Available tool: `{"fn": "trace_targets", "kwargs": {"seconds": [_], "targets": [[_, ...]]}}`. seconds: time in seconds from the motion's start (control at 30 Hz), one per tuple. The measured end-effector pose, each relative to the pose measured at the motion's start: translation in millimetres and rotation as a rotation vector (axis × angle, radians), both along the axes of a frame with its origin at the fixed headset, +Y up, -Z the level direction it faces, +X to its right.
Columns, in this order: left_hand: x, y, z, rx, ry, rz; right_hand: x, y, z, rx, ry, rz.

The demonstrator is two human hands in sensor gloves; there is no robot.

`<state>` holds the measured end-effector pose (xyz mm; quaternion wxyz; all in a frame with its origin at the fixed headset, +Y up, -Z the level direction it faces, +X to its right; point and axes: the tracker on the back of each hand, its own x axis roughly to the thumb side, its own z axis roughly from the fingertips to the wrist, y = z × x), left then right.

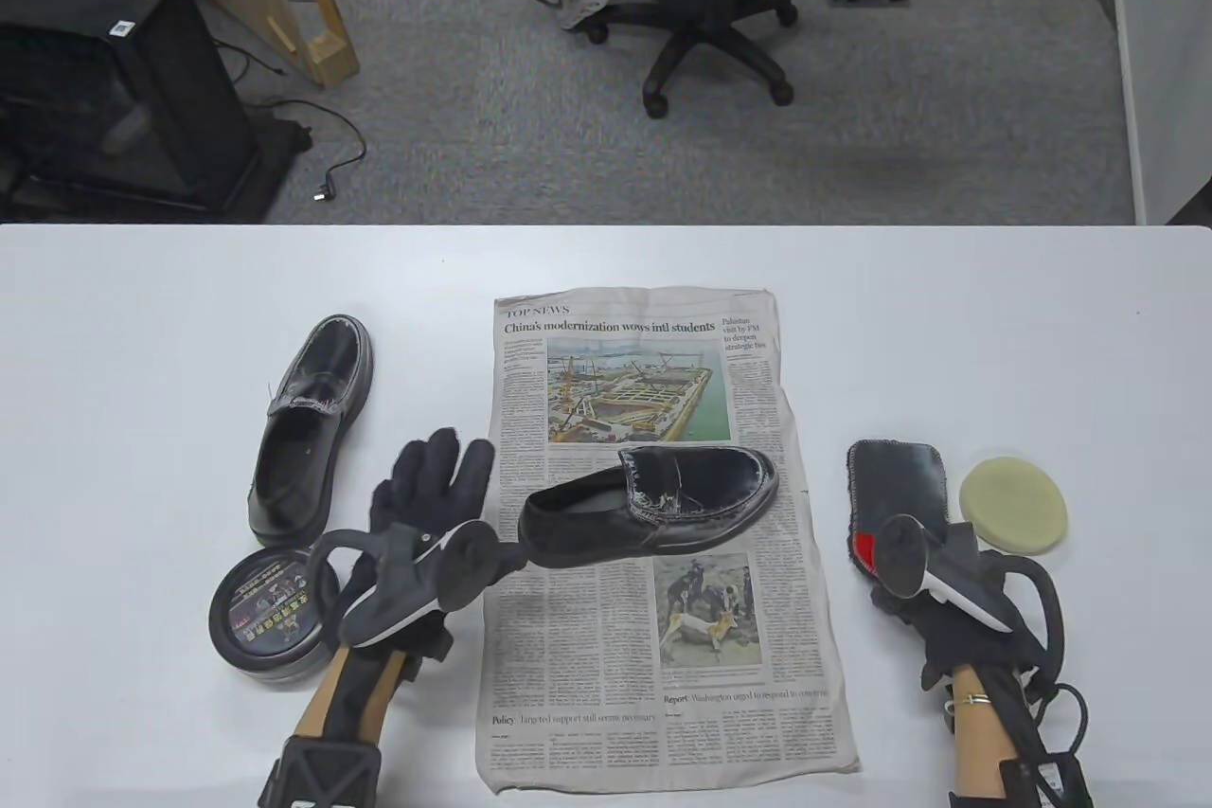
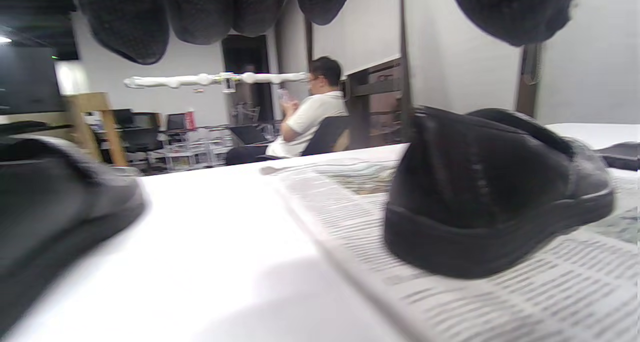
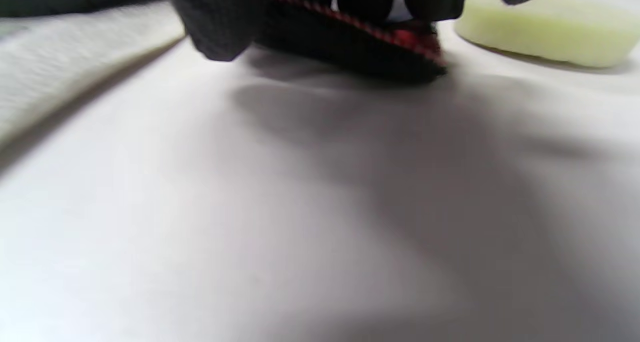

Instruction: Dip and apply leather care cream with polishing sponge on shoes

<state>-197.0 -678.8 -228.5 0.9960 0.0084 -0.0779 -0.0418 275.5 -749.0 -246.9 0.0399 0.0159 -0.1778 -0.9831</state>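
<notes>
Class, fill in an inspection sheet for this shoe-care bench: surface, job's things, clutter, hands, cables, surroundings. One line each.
Surface: white table, newspaper spread at centre.
Job's things: one black shoe on the newspaper, second shoe on bare table; closed cream tin; round sponge; dark mitt.
Clutter: nothing seen.
Hands: left hand open, fingers spread beside the shoe's heel; right hand over the mitt, grip unclear.
Cables: glove lead at right wrist; cables on floor.
Surroundings: office chair, seated person.

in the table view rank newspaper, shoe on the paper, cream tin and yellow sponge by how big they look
1. newspaper
2. shoe on the paper
3. cream tin, partly hidden by the left hand
4. yellow sponge, only slightly smaller
</notes>
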Motion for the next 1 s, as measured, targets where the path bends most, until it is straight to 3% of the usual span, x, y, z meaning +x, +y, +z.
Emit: {"fn": "trace_targets", "kwargs": {"seconds": [0.2,0.27,0.43,0.5,0.6,0.77,0.87,1.0], "targets": [[-74,-15,23,-0.256,0.277,-0.087,-16,22,15,0.142,0.096,-0.129],[-91,-29,26,-0.377,0.333,-0.082,-24,28,19,0.17,0.137,-0.151],[-117,-59,21,-0.499,0.426,-0.062,-38,30,25,0.212,0.201,-0.144],[-122,-63,20,-0.498,0.411,0.085,-41,30,27,0.211,0.218,-0.139],[-125,-66,20,-0.522,0.383,0.078,-45,30,27,0.22,0.234,-0.135],[-117,-65,24,-0.463,0.333,0.129,-51,33,31,0.26,0.258,-0.144],[-97,-54,31,-0.439,0.203,0.183,-56,35,33,0.278,0.288,-0.162],[-34,-34,37,-0.414,-0.079,0.181,-69,35,37,0.269,0.34,-0.157]]}}
